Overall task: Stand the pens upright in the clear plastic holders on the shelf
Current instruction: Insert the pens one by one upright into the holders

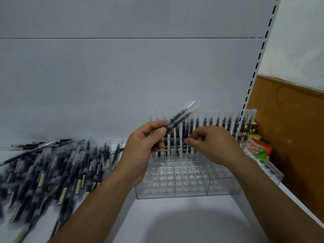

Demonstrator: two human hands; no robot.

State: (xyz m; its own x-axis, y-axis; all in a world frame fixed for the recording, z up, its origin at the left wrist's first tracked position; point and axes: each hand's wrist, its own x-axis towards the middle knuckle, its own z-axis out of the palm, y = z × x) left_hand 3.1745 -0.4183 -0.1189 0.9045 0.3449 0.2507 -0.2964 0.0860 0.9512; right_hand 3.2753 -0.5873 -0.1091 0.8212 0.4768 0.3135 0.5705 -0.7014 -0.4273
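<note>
My left hand [143,146] holds two black pens with clear caps [180,116], tilted up to the right. My right hand [208,142] pinches an upright pen [184,135] standing in the back row of the clear plastic holders [184,179]. A row of several pens [228,123] stands upright along the holders' back edge. The front rows of round holes are bare. A large pile of loose black pens [57,169] lies on the white shelf at the left.
The white shelf back panel [122,76] rises behind the holders. A slotted upright [259,64] stands at the right, with a brown board [294,128] and colourful packets [257,146] beyond. Another clear holder [270,169] sits angled at the right.
</note>
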